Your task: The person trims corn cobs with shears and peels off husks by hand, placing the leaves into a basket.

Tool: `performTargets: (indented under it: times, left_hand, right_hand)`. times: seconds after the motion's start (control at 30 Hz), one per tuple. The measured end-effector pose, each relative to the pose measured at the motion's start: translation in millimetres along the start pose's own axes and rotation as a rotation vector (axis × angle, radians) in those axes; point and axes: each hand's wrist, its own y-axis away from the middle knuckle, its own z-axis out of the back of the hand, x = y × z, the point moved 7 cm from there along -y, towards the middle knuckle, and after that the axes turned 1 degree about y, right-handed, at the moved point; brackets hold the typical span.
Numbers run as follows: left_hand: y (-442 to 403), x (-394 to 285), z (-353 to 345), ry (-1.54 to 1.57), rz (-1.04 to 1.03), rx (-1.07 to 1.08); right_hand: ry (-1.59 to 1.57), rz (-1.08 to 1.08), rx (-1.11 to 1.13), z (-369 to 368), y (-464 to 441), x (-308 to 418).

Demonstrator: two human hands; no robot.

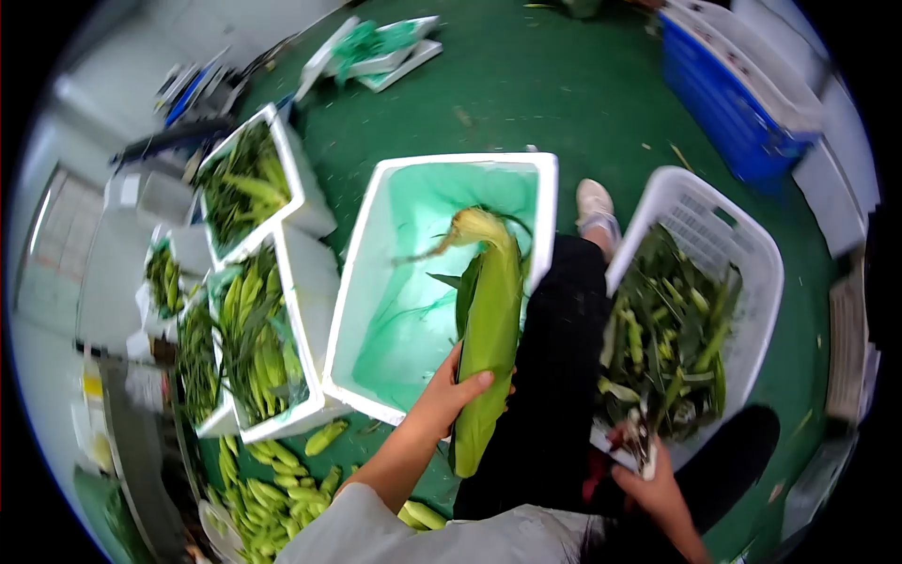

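Note:
My left hand (pixel 451 390) is wrapped round the lower part of a green ear of corn (pixel 491 329) in its husk, with brownish silk at its top end. Behind the ear stands a white foam box (pixel 362 273) lined with green netting. In my right hand (pixel 658 484), at the lower right, is a small metal tool (pixel 643 444), blurred, perhaps clippers or shears. Beside that hand a white plastic basket (pixel 763 282) holds cut leaves and stalk pieces (pixel 672 329).
Foam boxes (pixel 299 329) filled with corn and leaves stand at the left. Loose ears (pixel 272 498) lie piled on the green floor at the lower left. A blue crate (pixel 723 103) is at the upper right, and foam lids (pixel 404 66) lie at the top.

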Motion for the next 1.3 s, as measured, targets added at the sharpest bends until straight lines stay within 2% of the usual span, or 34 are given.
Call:
performTargets:
  times: [0.07, 0.17, 0.3, 0.37, 0.4, 0.43, 0.47, 0.5, 0.6, 0.7, 0.8, 0.83, 0.87, 1.03, 1.17, 1.27, 1.3]
  left_hand:
    - [-1.0, 7.2, -16.5, -0.326, -0.141, -0.013]
    - [12.2, -8.6, -78.4, -0.783, -0.376, 0.123]
    - [16.9, -1.2, -122.4, -1.195, -0.401, 0.186]
    - [16.4, 3.6, -136.7, -1.271, -0.326, 0.249]
    - [14.4, 4.8, -140.8, -1.309, -0.288, 0.274]
    - [11.7, 5.4, -145.2, -1.307, -0.256, 0.324]
    - [8.1, 5.8, -149.9, -1.262, -0.225, 0.387]
    - [2.8, 6.4, -153.4, -1.214, -0.193, 0.443]
    - [-12.0, 18.2, -150.7, -0.933, 0.017, 0.579]
    - [-25.6, 39.4, -142.5, -0.555, 0.199, 0.62]
    - [-31.0, 41.9, -181.7, -0.335, 0.151, 0.655]
    - [-34.0, 39.0, -192.3, -0.393, 0.08, 0.575]
    - [-41.1, 38.9, -198.6, -0.296, 0.037, 0.532]
    - [-66.7, 18.5, -242.8, -0.107, -0.332, 0.436]
    - [-53.9, 19.4, -251.8, -0.068, -0.578, 0.282]
    - [-38.1, 40.1, -250.8, 0.032, -0.597, 0.24]
    - [-34.7, 51.3, -245.6, 0.083, -0.62, 0.235]
  right_hand:
    - [0.164, 0.061, -0.012, 4.6, -11.9, 40.9]
    - [0.352, 0.179, -0.066, 26.3, -18.3, 63.8]
    - [0.356, 0.248, -0.09, 57.1, -4.5, 65.7]
    - [0.312, 0.236, -0.073, 67.1, 2.7, 55.4]
    - [0.412, 0.311, -0.167, 72.3, 10.0, 52.3]
    - [0.29, 0.246, -0.096, 74.9, 12.4, 49.3]
    - [0.167, 0.185, -0.022, 76.2, 14.2, 47.0]
    - [0.098, 0.25, -0.032, 77.5, 18.2, 41.0]
    - [-0.514, -0.024, 0.061, 65.9, 41.8, 18.2]
    - [-0.797, 0.013, -0.034, 59.2, 59.5, 6.5]
    - [-0.966, -0.001, -0.001, 47.9, 79.9, 9.3]
    - [-0.974, 0.053, 0.053, 41.9, 83.2, 12.5]
    - [-0.969, 0.108, 0.028, 34.7, 84.6, 6.5]
    - [-0.676, 0.026, -0.056, 25.8, 99.4, 1.9]
    - [-0.727, -0.129, -0.072, 19.9, 95.1, -6.6]
    - [-0.796, -0.021, -0.304, 38.6, 63.1, -13.9]
    - [-0.656, 0.04, -0.383, 53.9, 55.2, -6.9]
